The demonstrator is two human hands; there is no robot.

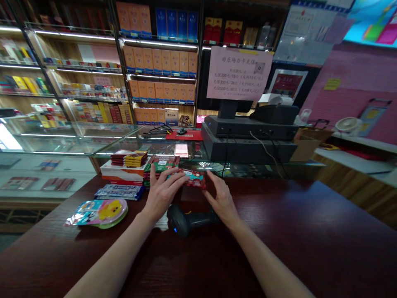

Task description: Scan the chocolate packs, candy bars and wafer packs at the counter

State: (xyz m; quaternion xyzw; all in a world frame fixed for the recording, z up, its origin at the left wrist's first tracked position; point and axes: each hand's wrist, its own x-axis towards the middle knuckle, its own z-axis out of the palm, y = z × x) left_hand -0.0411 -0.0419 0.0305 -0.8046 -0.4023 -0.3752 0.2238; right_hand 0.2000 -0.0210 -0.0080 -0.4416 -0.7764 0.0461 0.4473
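Note:
A red and teal snack packet [194, 178] lies on the counter between my hands. My left hand [161, 190] rests its stretched, spread fingers over the packet's left end. At the packet's right end is my right hand [221, 198], its thumb and index finger apart; whether they touch the wrapper I cannot tell. Just behind my left fingers sits a stack of green and red packets [163, 162]. A dark barcode scanner [189, 221] with a blue light lies below the packet, its handle end near my right hand.
To the left are blue wrapped bars [119, 191], a colourful toy package [102, 212] and a white and orange box [122, 171] topped with red and yellow packets [129, 158]. Behind stand a cash register [248, 140] with a paper sign [238, 72], a mouse [181, 131] and stocked shelves [161, 77].

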